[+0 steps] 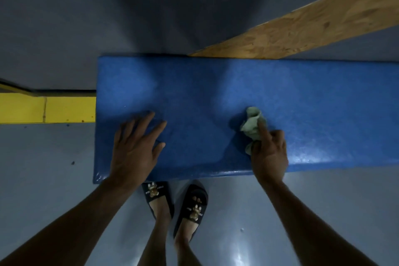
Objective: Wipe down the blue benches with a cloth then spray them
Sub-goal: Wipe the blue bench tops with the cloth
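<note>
1. Where the head view looks straight down, a blue bench [248,93] lies across the middle of the picture, its left end in view and its right end running out at 3 o'clock.
2. The left hand [135,149] rests flat on the bench top near the front edge, at about 8 o'clock from the bench's middle; its fingers are straight and spread, pointing toward 1 o'clock, and it holds nothing.
3. The right hand [269,153] sits at about 4 o'clock from the bench's middle, gripping a crumpled pale green cloth [251,124].
4. The thumb and curled fingers bunch the cloth, while the index finger lies straight along it, pointing toward 11 o'clock.
5. The cloth touches the bench surface and sticks out beyond the fingertips toward 12 o'clock.
6. The bench's front edge to the right of that hand shows a wet-looking shine.
7. Below the front edge, at 6 o'clock, two feet in black slippers [190,205] stand on a grey floor [323,211].
8. A wooden board [313,21] slants from the bench's far edge up toward 2 o'clock.
9. A yellow strip [47,109] meets the bench's left end at 9 o'clock.
</note>
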Tool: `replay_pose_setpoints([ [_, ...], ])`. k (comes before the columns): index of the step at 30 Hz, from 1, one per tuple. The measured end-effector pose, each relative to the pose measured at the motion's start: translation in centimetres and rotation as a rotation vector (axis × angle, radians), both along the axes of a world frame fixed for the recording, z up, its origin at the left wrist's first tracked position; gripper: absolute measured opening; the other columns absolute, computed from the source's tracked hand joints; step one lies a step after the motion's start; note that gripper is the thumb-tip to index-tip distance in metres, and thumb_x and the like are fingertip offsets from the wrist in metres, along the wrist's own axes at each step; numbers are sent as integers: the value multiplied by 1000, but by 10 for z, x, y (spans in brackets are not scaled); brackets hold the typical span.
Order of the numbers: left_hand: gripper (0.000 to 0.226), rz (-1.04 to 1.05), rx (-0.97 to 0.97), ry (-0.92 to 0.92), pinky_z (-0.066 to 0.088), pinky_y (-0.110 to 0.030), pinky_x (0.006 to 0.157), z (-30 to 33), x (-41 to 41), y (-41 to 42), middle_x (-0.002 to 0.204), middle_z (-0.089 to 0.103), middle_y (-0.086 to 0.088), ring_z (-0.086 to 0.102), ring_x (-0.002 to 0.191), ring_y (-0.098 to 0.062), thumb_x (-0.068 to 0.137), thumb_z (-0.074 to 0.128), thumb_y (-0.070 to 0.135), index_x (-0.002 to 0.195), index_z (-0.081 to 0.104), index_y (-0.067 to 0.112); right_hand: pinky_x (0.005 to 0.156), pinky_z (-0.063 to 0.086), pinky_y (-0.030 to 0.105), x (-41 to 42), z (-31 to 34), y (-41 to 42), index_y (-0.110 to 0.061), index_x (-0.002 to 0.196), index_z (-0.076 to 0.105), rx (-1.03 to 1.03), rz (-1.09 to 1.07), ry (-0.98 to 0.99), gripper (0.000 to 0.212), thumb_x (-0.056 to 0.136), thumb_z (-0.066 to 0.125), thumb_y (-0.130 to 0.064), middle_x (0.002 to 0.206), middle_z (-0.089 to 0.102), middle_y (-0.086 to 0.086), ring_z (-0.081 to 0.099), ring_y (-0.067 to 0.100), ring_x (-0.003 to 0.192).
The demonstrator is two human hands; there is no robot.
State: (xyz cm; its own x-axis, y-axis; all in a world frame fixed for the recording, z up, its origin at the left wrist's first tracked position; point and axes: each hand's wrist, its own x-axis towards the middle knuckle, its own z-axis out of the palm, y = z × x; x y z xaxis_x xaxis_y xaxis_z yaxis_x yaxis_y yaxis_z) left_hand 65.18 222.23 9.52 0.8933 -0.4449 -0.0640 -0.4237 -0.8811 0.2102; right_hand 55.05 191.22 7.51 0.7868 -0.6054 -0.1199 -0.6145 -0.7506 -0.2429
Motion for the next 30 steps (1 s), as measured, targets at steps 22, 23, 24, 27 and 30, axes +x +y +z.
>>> replay_pose_setpoints([
  [22, 61, 24, 135, 133, 36, -56, 105, -4, -33, 7, 147, 48, -7, 47, 124, -35, 77, 77, 30, 135, 55, 25, 75, 49, 39, -45, 5, 47, -33, 149, 38, 166, -169, -99, 72, 79, 49, -19, 115, 40, 6, 54, 35, 97],
  [23, 61, 24, 138, 125, 35, -55, 106, -4, -34, 6, 147, 48, -7, 47, 124, -35, 78, 76, 30, 135, 55, 25, 76, 50, 37, -48, 3, 75, -30, 150, 36, 212, -124, -125, 74, 79, 54, -18, 117, 41, 6, 55, 32, 97],
  [24, 61, 22, 140, 118, 34, -55, 107, -4, -34, 6, 147, 48, -7, 47, 124, -34, 78, 76, 31, 135, 55, 25, 76, 51, 35, -51, 2, 101, -28, 151, 35, 253, -48, -126, 76, 80, 60, -14, 119, 42, 6, 54, 28, 96],
  [27, 60, 18, 123, 116, 33, -56, 108, -4, -33, 8, 147, 48, -7, 49, 123, -34, 79, 76, 31, 134, 55, 25, 73, 56, 35, -56, 11, 141, -24, 150, 35, 359, 198, -37, 74, 83, 63, -5, 124, 42, 7, 57, 26, 95],
  [30, 59, 25, 124, 122, 30, -55, 110, 0, -33, 8, 146, 49, -6, 50, 124, -33, 79, 75, 32, 135, 55, 27, 63, 58, 38, -52, 18, 105, -22, 146, 41, 288, 537, 29, 74, 78, 68, -11, 119, 47, 9, 60, 29, 91],
])
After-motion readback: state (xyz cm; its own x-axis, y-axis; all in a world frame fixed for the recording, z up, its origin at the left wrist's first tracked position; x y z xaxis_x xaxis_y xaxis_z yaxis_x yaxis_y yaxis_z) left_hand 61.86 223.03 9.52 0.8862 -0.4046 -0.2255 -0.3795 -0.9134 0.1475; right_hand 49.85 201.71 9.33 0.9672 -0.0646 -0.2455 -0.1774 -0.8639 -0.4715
